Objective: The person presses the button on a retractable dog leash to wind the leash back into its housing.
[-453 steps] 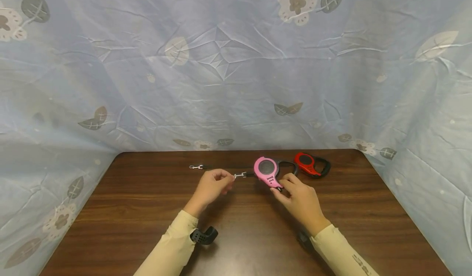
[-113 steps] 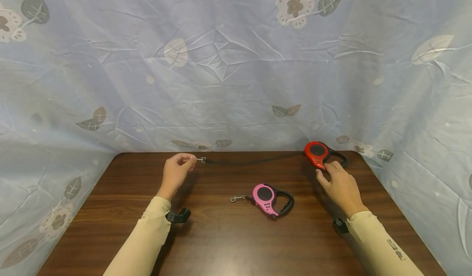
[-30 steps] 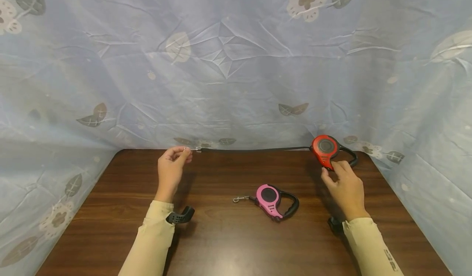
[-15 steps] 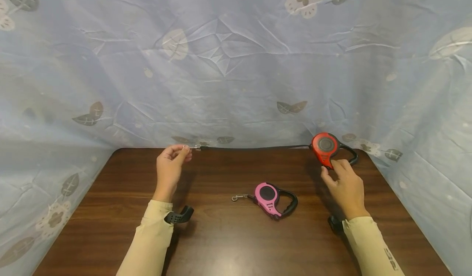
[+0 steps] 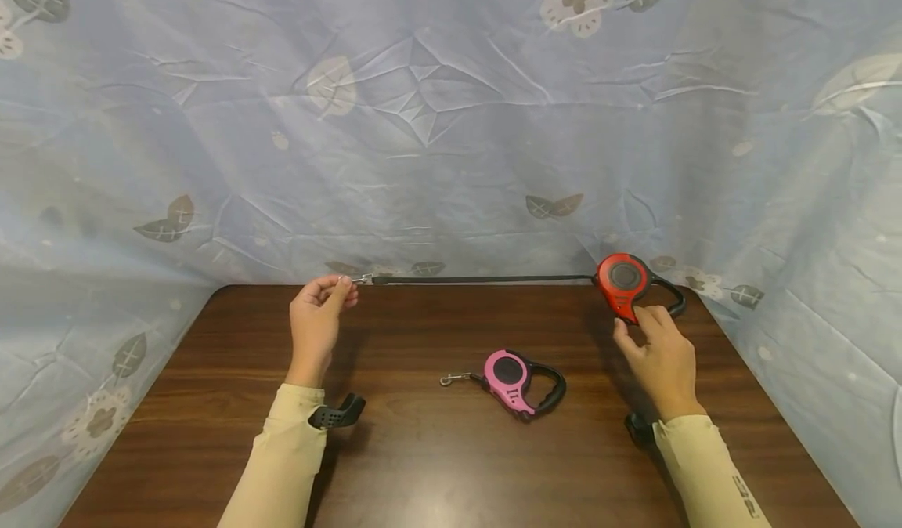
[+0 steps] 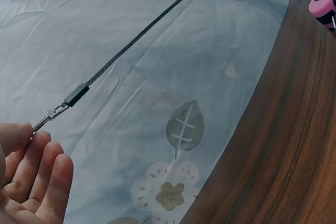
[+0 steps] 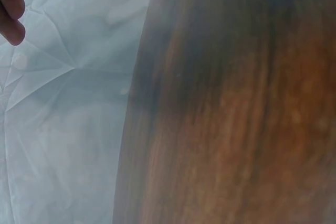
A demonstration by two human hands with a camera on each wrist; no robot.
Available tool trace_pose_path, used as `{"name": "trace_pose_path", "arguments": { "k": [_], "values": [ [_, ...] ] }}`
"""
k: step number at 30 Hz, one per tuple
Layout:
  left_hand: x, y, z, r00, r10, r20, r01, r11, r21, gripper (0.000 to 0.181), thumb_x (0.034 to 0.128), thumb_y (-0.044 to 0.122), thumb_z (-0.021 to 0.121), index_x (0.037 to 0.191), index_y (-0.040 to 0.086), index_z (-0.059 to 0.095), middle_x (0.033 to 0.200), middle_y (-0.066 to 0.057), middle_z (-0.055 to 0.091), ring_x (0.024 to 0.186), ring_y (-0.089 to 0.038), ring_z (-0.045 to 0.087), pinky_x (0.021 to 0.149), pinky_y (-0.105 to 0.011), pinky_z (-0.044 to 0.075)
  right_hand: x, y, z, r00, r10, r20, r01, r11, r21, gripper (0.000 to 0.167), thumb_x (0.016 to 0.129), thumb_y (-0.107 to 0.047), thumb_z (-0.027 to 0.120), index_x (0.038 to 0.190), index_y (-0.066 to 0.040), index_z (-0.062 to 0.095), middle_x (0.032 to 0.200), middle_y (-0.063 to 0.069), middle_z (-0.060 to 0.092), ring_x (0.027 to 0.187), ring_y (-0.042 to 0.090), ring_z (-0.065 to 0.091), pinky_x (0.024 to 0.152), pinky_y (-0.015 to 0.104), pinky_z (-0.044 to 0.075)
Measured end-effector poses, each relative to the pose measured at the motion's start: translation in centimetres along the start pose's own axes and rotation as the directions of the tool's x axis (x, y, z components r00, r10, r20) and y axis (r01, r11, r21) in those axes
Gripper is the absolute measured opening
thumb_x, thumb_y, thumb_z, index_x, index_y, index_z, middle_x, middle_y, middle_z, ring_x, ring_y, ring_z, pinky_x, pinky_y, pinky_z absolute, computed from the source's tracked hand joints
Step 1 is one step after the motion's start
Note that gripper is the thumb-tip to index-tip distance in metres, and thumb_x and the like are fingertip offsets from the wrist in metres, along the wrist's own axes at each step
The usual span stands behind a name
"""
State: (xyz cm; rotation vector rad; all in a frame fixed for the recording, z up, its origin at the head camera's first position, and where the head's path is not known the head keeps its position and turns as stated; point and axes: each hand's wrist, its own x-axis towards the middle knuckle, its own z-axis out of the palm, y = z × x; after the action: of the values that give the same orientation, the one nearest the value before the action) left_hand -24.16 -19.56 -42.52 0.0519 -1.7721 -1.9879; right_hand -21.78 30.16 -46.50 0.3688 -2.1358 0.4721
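Between thumb and fingers, my left hand (image 5: pixel 315 318) pinches the metal snap hook (image 5: pixel 362 279) at the end of a black leash cord (image 5: pixel 486 280). The left wrist view shows that snap hook (image 6: pixel 43 123) close up, with the cord (image 6: pixel 152 23) running straight away from it. At the cord's other end is a red retractable leash (image 5: pixel 623 283) with a black handle. My right hand (image 5: pixel 661 359) holds its case by the lower tip, off the table. Nearer the front, a pink retractable leash (image 5: pixel 509 383) lies on the table, its own snap hook (image 5: pixel 455 378) pointing left.
The brown wooden table (image 5: pixel 423 465) ends at a far edge just below the stretched cord. A pale blue patterned cloth (image 5: pixel 451 160) hangs behind it and on both sides. In the right wrist view only fingertips (image 7: pixel 11 11), cloth and table show.
Earlier my hands held the pink leash, which now lies nearer the front. The red leash has been lifted. Over the last second, my left hand shifts slightly left and the sagging cord straightens.
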Motion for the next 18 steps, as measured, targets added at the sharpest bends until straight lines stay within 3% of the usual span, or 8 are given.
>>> {"name": "trace_pose_path", "arguments": {
  "k": [10,18],
  "values": [
    [0.28,0.08,-0.41,1.000,-0.005,-0.021,0.005,1.000,-0.015,0.018,0.1002,0.008,0.069,0.102,-0.010,0.066,0.087,-0.009,0.074,0.078,-0.016,0.073,0.075,-0.025,0.062,0.29,-0.23,-0.03,0.998,-0.024,-0.055,0.025,0.999,0.027,0.023,0.088,-0.022,0.064,0.097,-0.002,0.072,0.089,0.012,0.064,0.057,0.022,0.054,0.045,0.041,0.042],
    [0.38,0.24,-0.38,1.000,0.006,-0.018,-0.007,0.999,-0.051,0.016,0.1004,0.007,0.068,0.101,-0.009,0.065,0.086,-0.007,0.075,0.078,-0.014,0.073,0.075,-0.025,0.062,0.29,-0.39,-0.18,0.996,-0.034,-0.088,0.036,0.999,0.031,0.023,0.086,-0.021,0.065,0.097,-0.002,0.072,0.089,0.012,0.065,0.058,0.023,0.056,0.044,0.041,0.042]
  ]
}}
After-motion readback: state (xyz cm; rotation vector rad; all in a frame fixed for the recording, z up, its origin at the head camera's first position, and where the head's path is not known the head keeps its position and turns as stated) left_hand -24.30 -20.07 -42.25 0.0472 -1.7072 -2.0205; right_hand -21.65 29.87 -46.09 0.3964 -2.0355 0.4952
